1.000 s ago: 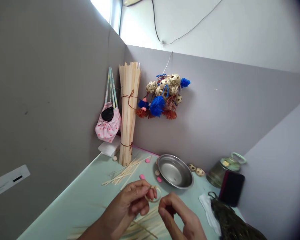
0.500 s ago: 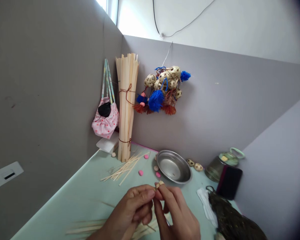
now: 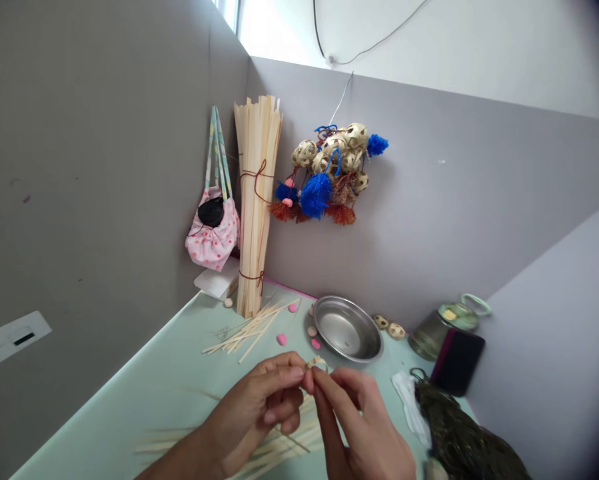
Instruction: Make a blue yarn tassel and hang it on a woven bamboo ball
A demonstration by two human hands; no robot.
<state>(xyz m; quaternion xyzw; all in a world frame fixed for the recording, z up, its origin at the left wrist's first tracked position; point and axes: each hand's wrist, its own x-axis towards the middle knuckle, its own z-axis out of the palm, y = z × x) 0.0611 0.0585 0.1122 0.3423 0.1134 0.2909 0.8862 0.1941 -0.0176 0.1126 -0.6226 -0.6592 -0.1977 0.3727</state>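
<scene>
Between both hands, over the front of the table, is a small pale woven piece of bamboo strip [image 3: 318,362], mostly covered by fingers. My left hand [image 3: 266,400] pinches it from the left with thumb and forefinger, its other fingers curled. From the right, my right hand [image 3: 356,413] grips the same piece with its fingertips. Below the hands, loose pale bamboo strips [image 3: 279,460] lie spread on the table, partly hidden by my wrists.
A steel bowl [image 3: 348,328] stands beyond the hands, with pink discs [image 3: 282,339] and thin sticks [image 3: 252,331] to its left. Behind stands a tied strip bundle [image 3: 256,220]. Woven balls with tassels [image 3: 332,167] hang above. A phone [image 3: 458,362] leans on a jug [image 3: 436,327] at right.
My right hand has shifted slightly right and down, and its fingertips have moved on the woven piece, showing a small loop of strip. The whole view has tilted down a little.
</scene>
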